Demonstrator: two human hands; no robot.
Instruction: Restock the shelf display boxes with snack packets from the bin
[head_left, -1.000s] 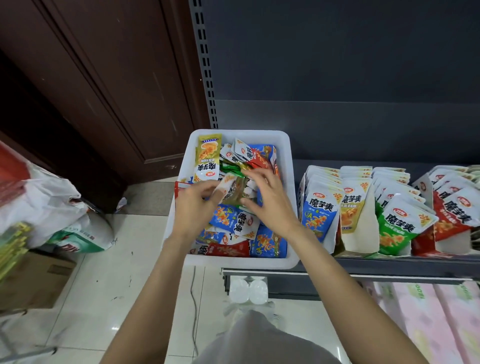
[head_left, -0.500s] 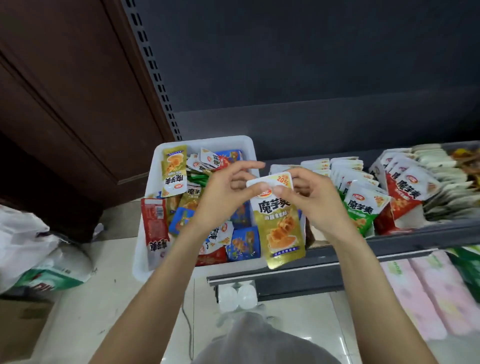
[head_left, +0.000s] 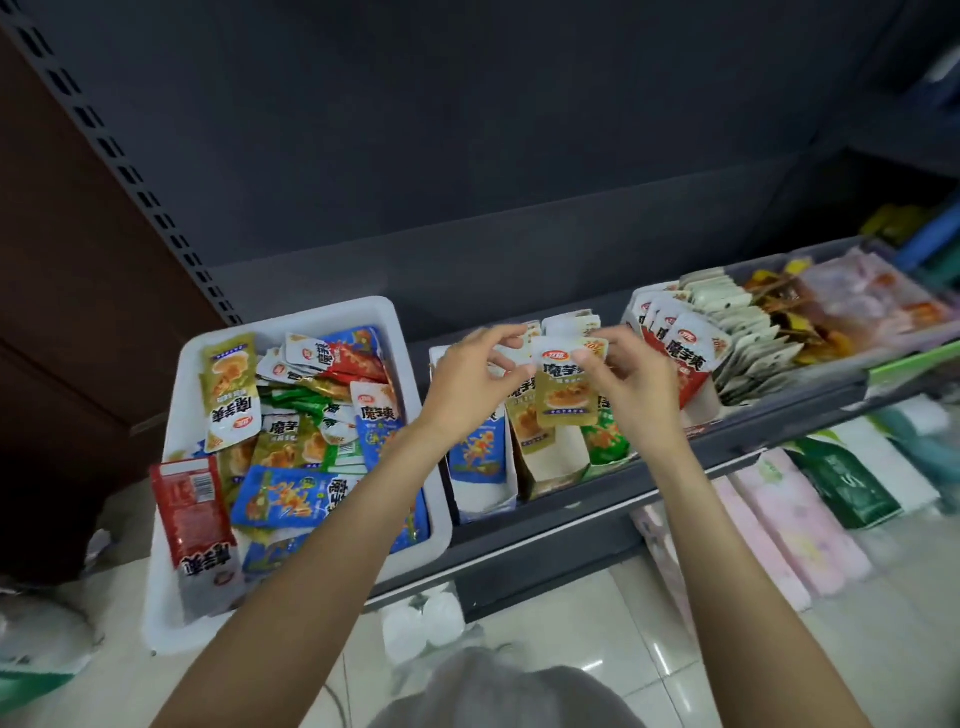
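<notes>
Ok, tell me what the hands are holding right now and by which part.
A gold snack packet, held upright above the shelf display boxes. The right hand pinches its white top edge; the left hand touches the top left corner with its fingertips.

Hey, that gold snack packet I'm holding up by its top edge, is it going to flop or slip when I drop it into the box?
The gold snack packet hangs flat and straight from both hands, left hand and right hand, so it is probably fairly stiff and light. Its glossy film looks slippery, so pinched corners may slide. Being thin, it will likely lean on the packets behind rather than stand alone.
</notes>
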